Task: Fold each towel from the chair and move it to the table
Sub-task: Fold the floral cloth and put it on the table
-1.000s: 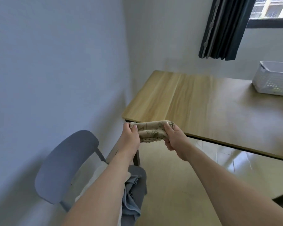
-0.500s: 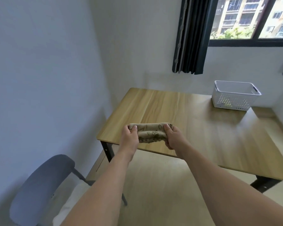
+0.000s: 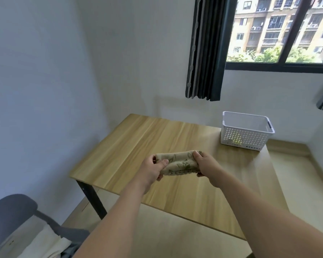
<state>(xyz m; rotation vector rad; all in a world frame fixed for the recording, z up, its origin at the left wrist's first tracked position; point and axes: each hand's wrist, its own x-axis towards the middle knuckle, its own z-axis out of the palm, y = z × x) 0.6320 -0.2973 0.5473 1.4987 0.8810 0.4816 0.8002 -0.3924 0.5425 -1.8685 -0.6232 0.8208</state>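
Folded beige towel [image 3: 177,163] (leaf-patterned) in left hand [image 3: 151,170] and right hand [image 3: 207,165] above wooden table [image 3: 131,146], white basket [image 3: 245,130] beyond.

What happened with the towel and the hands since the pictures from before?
Both hands carried the folded towel forward from beside the chair to over the table. The view swung up and right, so the window and white basket show. The left hand and right hand still grip its ends; other towels stay on the chair.

White perforated basket [image 3: 245,134] near the far edge — dark curtain [image 3: 205,53] beside the window [image 3: 280,30].
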